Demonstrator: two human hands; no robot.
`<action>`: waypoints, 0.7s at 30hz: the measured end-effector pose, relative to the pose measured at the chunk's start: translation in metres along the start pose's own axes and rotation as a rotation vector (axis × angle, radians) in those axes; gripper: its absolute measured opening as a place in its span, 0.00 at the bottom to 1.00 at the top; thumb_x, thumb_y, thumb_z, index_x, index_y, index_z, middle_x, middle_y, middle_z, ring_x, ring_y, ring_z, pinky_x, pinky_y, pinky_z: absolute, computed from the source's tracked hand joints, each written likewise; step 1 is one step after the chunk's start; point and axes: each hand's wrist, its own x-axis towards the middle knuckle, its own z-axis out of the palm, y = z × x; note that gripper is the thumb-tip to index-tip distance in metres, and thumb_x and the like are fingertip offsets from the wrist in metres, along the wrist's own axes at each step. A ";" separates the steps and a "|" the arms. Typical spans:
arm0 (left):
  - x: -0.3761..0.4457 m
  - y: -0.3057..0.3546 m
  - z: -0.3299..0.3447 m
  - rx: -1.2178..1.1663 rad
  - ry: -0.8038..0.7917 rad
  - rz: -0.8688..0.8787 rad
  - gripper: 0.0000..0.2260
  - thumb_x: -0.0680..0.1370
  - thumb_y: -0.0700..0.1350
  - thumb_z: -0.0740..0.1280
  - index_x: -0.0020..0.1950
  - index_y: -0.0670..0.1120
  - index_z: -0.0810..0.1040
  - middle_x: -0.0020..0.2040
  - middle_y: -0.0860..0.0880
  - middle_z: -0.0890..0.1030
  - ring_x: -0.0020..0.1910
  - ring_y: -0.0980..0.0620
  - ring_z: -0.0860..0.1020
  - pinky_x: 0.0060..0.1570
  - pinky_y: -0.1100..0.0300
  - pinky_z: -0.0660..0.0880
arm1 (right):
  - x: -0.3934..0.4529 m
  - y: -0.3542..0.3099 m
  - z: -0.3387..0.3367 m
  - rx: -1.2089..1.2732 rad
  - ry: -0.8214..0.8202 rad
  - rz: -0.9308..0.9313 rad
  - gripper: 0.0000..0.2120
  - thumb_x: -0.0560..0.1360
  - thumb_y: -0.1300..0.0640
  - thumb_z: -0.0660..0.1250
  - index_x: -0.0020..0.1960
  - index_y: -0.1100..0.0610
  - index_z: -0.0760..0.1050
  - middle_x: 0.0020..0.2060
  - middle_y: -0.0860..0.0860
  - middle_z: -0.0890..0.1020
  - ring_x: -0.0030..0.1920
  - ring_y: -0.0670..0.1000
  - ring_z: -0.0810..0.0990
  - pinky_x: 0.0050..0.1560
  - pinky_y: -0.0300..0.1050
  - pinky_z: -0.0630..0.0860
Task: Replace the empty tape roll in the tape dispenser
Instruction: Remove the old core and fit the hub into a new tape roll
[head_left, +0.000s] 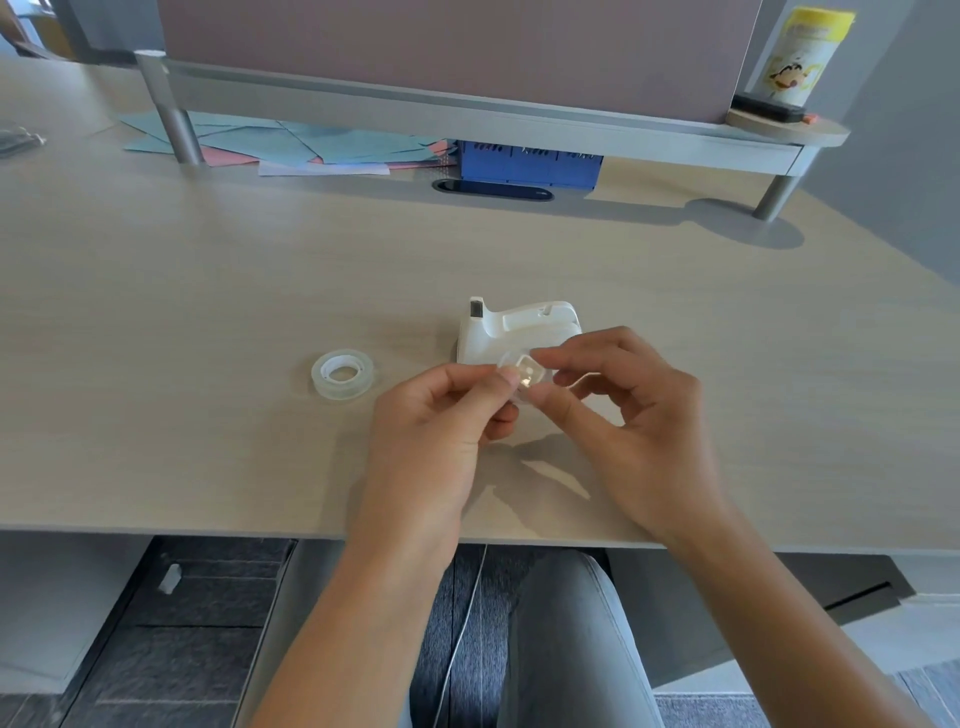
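Pale wood-grain worktop (208, 270), pretty bare up front. Both hands are raised just above it near the front edge: the left hand (436, 415) and right hand (639, 410) each have their fingers pinched onto a small clear plastic core (522, 379), one from either side. Looks like the empty spool, though it's see-through and hard to make out in detail.

The white dispenser (514, 332) sits on the worktop right behind the hands, cutter end pointing left, and its cradle looks empty from here. The new roll (343, 374) lies flat on the worktop off to the left of it, well clear of both hands.

Further back there's a grey metal riser shelf (467, 114) on round legs, with a dusky pink divider panel (457, 47) above it. Teal and pink papers (291, 143) are spread under the shelf, next to a blue box (530, 163) and a dark oval cable port (493, 189). A yellow-topped canister (802, 52) stands at the shelf's right end. Below the worktop edge you can see grey trousers and dark carpet tiles.
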 end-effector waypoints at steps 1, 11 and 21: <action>-0.001 -0.001 -0.001 0.021 0.010 0.014 0.04 0.75 0.39 0.75 0.44 0.38 0.87 0.35 0.44 0.83 0.36 0.51 0.79 0.43 0.59 0.79 | -0.001 0.001 0.001 -0.040 -0.002 -0.008 0.12 0.73 0.56 0.80 0.55 0.55 0.87 0.50 0.52 0.85 0.47 0.55 0.84 0.50 0.49 0.81; -0.005 -0.002 -0.003 0.072 0.056 0.111 0.04 0.75 0.39 0.76 0.41 0.40 0.86 0.32 0.46 0.83 0.31 0.55 0.77 0.34 0.66 0.76 | -0.004 -0.014 0.006 -0.106 -0.028 0.065 0.03 0.75 0.57 0.78 0.49 0.52 0.87 0.43 0.44 0.87 0.45 0.47 0.86 0.49 0.43 0.82; -0.004 0.001 -0.016 0.652 0.158 0.330 0.04 0.76 0.48 0.76 0.43 0.50 0.89 0.35 0.56 0.86 0.34 0.60 0.82 0.39 0.68 0.77 | -0.002 -0.015 0.004 0.174 0.092 0.378 0.02 0.78 0.63 0.72 0.49 0.57 0.82 0.41 0.55 0.89 0.45 0.54 0.89 0.47 0.43 0.85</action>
